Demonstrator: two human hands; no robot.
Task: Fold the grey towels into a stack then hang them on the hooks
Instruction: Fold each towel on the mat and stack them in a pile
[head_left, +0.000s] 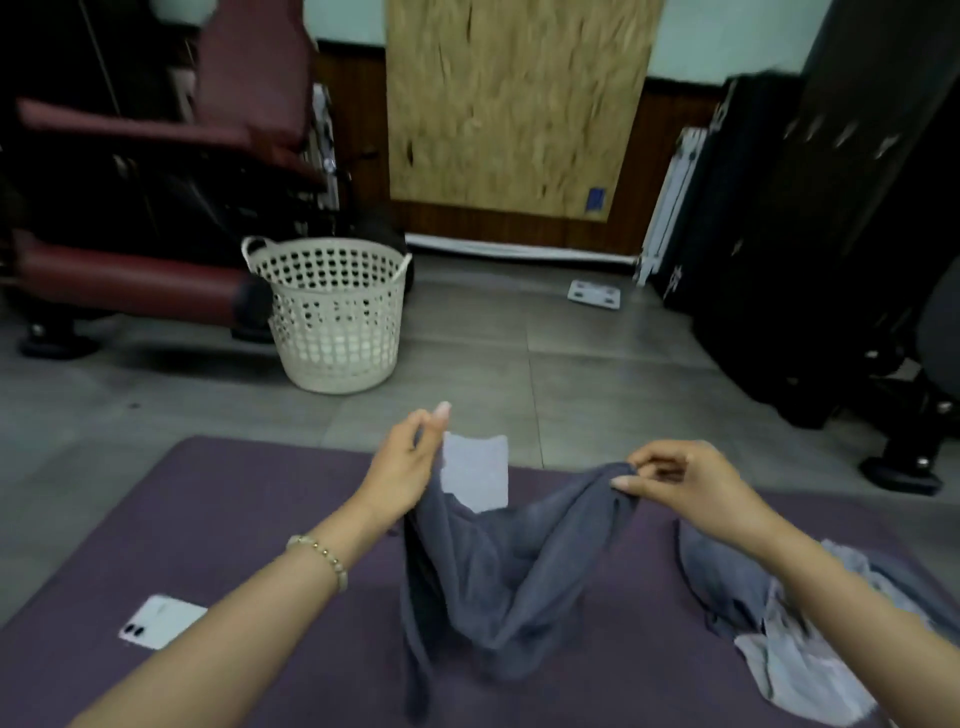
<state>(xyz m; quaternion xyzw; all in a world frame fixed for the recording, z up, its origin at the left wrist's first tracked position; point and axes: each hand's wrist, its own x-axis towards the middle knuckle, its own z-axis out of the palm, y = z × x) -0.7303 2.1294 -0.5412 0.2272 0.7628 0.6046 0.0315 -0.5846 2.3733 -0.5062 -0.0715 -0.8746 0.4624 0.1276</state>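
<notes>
I see the dark grey towel (498, 577) strung between my two hands above the purple mat (234, 519), its middle sagging in a V toward the mat. My left hand (408, 460) pinches one top corner, one fingertip raised. My right hand (685, 483) pinches the other corner between thumb and curled fingers, and both forearms reach forward.

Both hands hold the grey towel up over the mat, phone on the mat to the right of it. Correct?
No. The phone lies left of the towel, not right, as the head view shows. The left hand and right hand do hold the towel up over the mat.
</notes>
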